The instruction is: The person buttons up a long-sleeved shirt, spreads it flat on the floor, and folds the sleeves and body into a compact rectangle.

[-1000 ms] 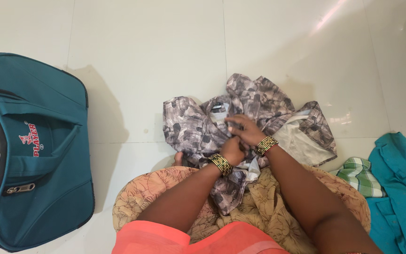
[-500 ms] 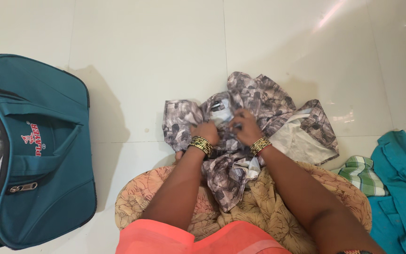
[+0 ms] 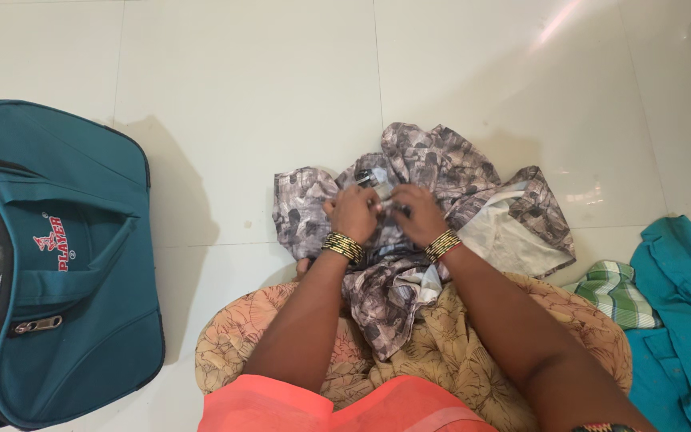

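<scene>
At the frame's centre I am pinching the grey patterned shirt (image 3: 441, 172) near its collar with my left hand (image 3: 353, 212) and right hand (image 3: 416, 214), both closed on cloth, the teal bag (image 3: 65, 264) lying far left.

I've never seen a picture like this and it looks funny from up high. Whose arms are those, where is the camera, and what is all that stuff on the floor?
The camera sits on a person's head and looks down, so you see their own arms. The left hand and right hand both grip a grey patterned shirt near its collar. It lies crumpled on the white tiled floor and over their lap. A teal bag lies at the left. At the right are a green checked cloth and a teal garment.
</scene>
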